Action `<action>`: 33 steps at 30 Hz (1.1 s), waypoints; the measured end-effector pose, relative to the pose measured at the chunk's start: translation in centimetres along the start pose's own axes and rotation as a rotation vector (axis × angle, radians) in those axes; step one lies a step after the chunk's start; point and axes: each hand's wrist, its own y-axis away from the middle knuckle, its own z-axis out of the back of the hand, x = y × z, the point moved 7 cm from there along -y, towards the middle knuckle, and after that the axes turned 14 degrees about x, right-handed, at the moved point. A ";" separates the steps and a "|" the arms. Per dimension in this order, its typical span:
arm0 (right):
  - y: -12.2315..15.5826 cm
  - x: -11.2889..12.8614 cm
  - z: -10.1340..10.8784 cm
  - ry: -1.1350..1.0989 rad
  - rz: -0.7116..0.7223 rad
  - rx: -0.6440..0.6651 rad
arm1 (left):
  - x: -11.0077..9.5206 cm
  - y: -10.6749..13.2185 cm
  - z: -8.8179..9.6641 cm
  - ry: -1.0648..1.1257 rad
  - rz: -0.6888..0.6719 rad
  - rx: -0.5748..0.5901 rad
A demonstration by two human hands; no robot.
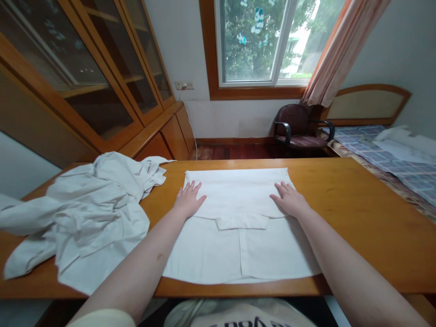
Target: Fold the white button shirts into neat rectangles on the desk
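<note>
A white garment point(238, 227) lies partly folded and flat on the wooden table point(357, 213), right in front of me. My left hand point(188, 200) rests palm down on its left edge, fingers stretched out. My right hand point(289, 199) lies flat on the right side of the folded upper part, fingers spread. Neither hand grips anything.
A crumpled heap of white clothes point(88, 209) covers the table's left part. A glass-fronted wooden cabinet point(85, 77) lines the left wall. Beyond the table stand a dark armchair point(299, 127) under the window and a bed point(391, 154) at the right.
</note>
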 end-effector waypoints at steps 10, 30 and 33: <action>-3.2 2.2 3.1 -0.016 -0.228 -0.084 | -0.2 -2.6 3.1 0.109 0.260 -0.242; -5.6 -6.3 2.2 -0.715 -0.150 -0.395 | 5.2 -4.0 1.2 0.756 0.295 -0.321; -5.5 -6.6 2.3 -0.975 -0.040 -0.482 | 5.7 -4.1 1.1 0.965 0.207 -0.368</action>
